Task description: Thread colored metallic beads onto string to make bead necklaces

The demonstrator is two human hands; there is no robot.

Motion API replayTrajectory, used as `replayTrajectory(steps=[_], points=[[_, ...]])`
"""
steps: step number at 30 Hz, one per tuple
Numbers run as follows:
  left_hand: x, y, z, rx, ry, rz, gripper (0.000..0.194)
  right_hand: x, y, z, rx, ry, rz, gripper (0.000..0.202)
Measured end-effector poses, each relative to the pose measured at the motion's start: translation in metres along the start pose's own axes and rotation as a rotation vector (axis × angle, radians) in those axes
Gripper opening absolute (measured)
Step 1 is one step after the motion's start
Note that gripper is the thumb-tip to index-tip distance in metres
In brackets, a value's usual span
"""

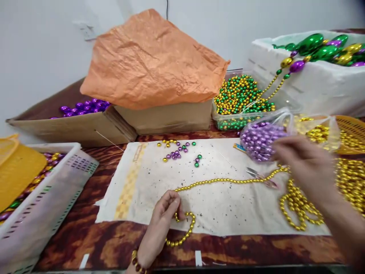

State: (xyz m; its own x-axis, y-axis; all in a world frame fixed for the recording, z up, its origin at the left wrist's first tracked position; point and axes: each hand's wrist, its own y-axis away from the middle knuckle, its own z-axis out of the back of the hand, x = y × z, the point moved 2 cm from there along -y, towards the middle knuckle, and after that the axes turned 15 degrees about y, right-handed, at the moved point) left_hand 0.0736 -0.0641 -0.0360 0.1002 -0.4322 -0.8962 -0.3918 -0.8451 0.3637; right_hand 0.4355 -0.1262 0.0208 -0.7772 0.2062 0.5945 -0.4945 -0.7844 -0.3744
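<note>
A strand of gold beads (222, 180) runs across the white cloth (154, 179). My left hand (168, 209) is closed on it near the cloth's front edge, and a short loop of the strand hangs from the fingers over the table edge. My right hand (308, 171) is raised at the right, smeared by motion, above the strand's right part and in front of a clear bag of light purple beads (261, 140). Whether its fingers hold anything is unclear. Small scissors (253, 173) lie under the strand. A heap of gold strand (296, 209) sits below my right hand.
Loose purple, green and gold beads (173, 154) lie at the cloth's back. Behind stand cardboard boxes (168, 120), orange sheeting (156, 64), a tub of mixed beads (239, 99) and a white foam box (308, 83). A white basket (57, 190) stands left; more gold beads (350, 182) lie right.
</note>
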Motion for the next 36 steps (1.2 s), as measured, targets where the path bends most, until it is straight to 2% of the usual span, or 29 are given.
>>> replayTrajectory(steps=[2, 5, 7, 9, 13, 17, 22, 28, 32, 36], points=[[-0.001, 0.003, 0.007, -0.051, 0.113, -0.009, 0.018, 0.055, 0.022, -0.062, 0.307, -0.107, 0.240, 0.011], [-0.007, 0.008, 0.017, -0.122, 0.282, -0.020, 0.016, 0.117, 0.043, -0.140, 0.574, 0.006, 0.386, 0.015], [-0.012, 0.012, 0.026, -0.155, 0.363, -0.030, 0.016, 0.140, 0.049, -0.171, 0.639, 0.128, 0.421, 0.016], [-0.015, 0.018, 0.036, -0.183, 0.409, -0.034, 0.016, 0.151, 0.049, -0.186, 0.668, 0.195, 0.435, 0.015], [-0.014, 0.029, 0.051, -0.189, 0.471, -0.043, 0.014, 0.156, 0.044, -0.195, 0.702, 0.248, 0.454, 0.017], [-0.008, 0.031, 0.059, -0.184, 0.541, -0.020, 0.013, 0.161, 0.042, -0.204, 0.727, 0.298, 0.447, 0.019], [-0.004, 0.031, 0.065, -0.185, 0.560, -0.028, 0.014, 0.173, 0.047, -0.222, 0.711, 0.383, 0.353, 0.026], [0.001, 0.031, 0.067, -0.157, 0.567, -0.048, 0.012, 0.180, 0.055, -0.232, 0.657, 0.334, 0.247, 0.017], [0.000, 0.030, 0.064, -0.160, 0.596, -0.075, 0.012, 0.168, 0.046, -0.221, 0.605, 0.144, 0.180, 0.016], [-0.008, 0.028, 0.056, -0.163, 0.570, -0.121, 0.012, 0.161, 0.026, -0.179, 0.466, -0.083, 0.121, 0.021]])
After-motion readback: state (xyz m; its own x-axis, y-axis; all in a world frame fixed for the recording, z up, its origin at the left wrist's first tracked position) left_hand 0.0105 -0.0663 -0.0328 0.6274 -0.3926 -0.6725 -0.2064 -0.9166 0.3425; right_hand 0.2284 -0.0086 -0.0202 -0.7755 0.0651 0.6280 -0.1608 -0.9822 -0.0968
